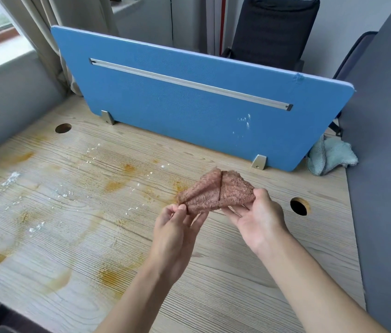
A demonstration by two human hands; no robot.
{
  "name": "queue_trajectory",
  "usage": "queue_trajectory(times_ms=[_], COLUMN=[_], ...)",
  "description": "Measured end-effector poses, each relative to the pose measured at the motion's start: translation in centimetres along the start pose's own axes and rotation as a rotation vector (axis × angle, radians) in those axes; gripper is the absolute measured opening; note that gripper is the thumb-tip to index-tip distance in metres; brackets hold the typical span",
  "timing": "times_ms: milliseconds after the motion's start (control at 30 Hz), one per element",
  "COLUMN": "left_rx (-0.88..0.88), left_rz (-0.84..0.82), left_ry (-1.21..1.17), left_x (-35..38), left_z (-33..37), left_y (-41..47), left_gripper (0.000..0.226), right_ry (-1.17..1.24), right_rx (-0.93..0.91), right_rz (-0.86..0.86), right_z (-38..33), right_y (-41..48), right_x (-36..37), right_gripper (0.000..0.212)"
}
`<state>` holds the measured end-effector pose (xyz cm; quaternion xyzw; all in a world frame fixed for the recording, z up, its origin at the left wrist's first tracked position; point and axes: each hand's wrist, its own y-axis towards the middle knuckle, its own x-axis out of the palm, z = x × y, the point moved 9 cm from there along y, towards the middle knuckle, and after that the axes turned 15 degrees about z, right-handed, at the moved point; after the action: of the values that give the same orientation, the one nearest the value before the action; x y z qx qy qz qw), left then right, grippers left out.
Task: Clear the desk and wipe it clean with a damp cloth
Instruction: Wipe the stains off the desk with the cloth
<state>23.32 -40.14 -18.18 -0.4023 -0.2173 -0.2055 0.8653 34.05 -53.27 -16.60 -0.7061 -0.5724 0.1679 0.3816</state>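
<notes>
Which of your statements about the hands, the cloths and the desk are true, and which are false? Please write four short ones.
1. The left hand and the right hand both hold the brown cloth. True.
2. The desk is already clean. False: orange stains and white powder lie on it.
3. A light blue cloth lies at the right end of the blue divider. True.
4. The brown cloth lies spread flat on the desk. False: the hands hold it up, folded.
</notes>
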Motion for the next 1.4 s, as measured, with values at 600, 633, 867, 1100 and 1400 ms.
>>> queue_trajectory(times_ms=[600, 633, 867, 1100, 1400], left_rx=[0.042, 0.036, -0.066, 0.328, 0.989], left_rz=[0.251, 0.179, 0.197, 0.2, -0.433], left_ry=[0.813, 0.767, 0.588, 1.178, 2.046], left_x=[-3.6, -2.4, -0.8, 1.3, 2.4], left_z=[-3.6, -3.7, -5.0, -0.3, -8.3], left_y=[0.1, 0.1, 2.9, 8.6, 9.6], left_gripper=[0.025, 0.031, 0.014, 0.064, 0.052], right_ry=[0.052, 0.044, -0.377, -0.98, -2.028], right_rx=[0.155, 0.185, -0.055, -0.555, -0.667], right_rz=[-0.047, -0.078, -0.026, -0.029, -0.244], right_z=[2.7, 3.1, 3.4, 0.8, 8.3], right_y=[1.0, 1.0, 1.6, 4.0, 9.0], right_x=[-2.3, -2.1, -2.2, -1.8, -2.9], right_gripper=[0.028, 0.03, 0.013, 0.043, 0.115])
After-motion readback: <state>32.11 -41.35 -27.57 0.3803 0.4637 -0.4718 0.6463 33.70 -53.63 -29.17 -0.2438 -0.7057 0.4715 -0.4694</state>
